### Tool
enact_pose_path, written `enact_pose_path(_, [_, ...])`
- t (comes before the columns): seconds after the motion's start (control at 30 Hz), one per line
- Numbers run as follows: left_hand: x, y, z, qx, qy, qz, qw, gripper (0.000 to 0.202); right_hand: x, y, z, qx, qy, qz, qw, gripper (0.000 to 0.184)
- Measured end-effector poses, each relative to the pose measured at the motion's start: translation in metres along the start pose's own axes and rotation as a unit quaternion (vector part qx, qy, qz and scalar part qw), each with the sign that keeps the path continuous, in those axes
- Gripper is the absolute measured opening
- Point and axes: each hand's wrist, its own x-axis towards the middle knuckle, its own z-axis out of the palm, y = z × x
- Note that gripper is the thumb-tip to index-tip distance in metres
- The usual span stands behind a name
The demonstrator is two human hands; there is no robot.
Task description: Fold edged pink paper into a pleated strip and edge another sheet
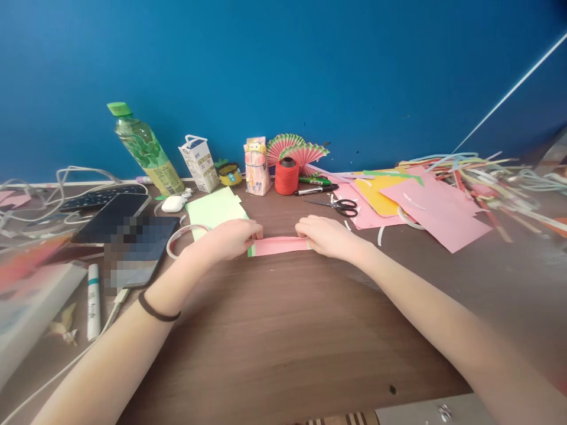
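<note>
My left hand [234, 239] and my right hand [328, 236] are well apart from each other, fingers curled, each pinching one end of a pink paper strip [281, 246]. The strip lies stretched crosswise between them, low over the brown tabletop [292, 330], with a green edge showing at my left fingertips. A black hair tie [157, 310] circles my left wrist.

Just beyond my left hand lie light green paper sheets [217, 206], and farther out stands a blue-and-white drink carton [200, 165]. To the left of that hand are a white earbud case [174, 203] and, behind it, a tilted green-capped bottle [148, 153]. Nearer my left forearm, on its outer side, lies an acrylic marker [94, 307].

Straight past the gap between my hands stands a red thread spool [287, 178], with pink-and-green pleated paper fans [312, 154] behind it. Black-handled scissors [346, 207] lie just beyond my right hand. Farther right of that hand, pink paper sheets [447, 218] overlap a yellow sheet [376, 198].
</note>
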Motion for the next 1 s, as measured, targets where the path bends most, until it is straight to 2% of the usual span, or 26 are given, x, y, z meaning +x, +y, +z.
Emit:
enact_pose_path(0.3, [0.000,0.013,0.001,0.062,0.015,-0.003,0.998,0.023,-0.001,-0.002,-0.002,0.003,0.001,-0.007,1.000,0.021])
enact_pose_path(0.57, [-0.001,0.026,0.006,0.179,0.043,0.003,0.983,0.019,0.000,-0.011,-0.001,-0.061,-0.010,0.023,0.998,0.022])
enact_pose_path(0.73, [-0.003,0.038,0.004,0.209,0.049,-0.001,0.977,0.021,-0.002,-0.022,-0.004,-0.076,-0.015,0.041,0.996,0.027])
enact_pose_path(0.83, [-0.004,0.050,0.006,0.226,0.033,-0.023,0.973,0.023,-0.003,-0.031,-0.009,-0.077,-0.047,0.073,0.993,0.030])
enact_pose_path(1.0, [-0.006,0.075,0.018,0.249,0.015,-0.100,0.963,0.025,-0.006,-0.041,-0.018,-0.072,-0.080,0.091,0.990,0.031])
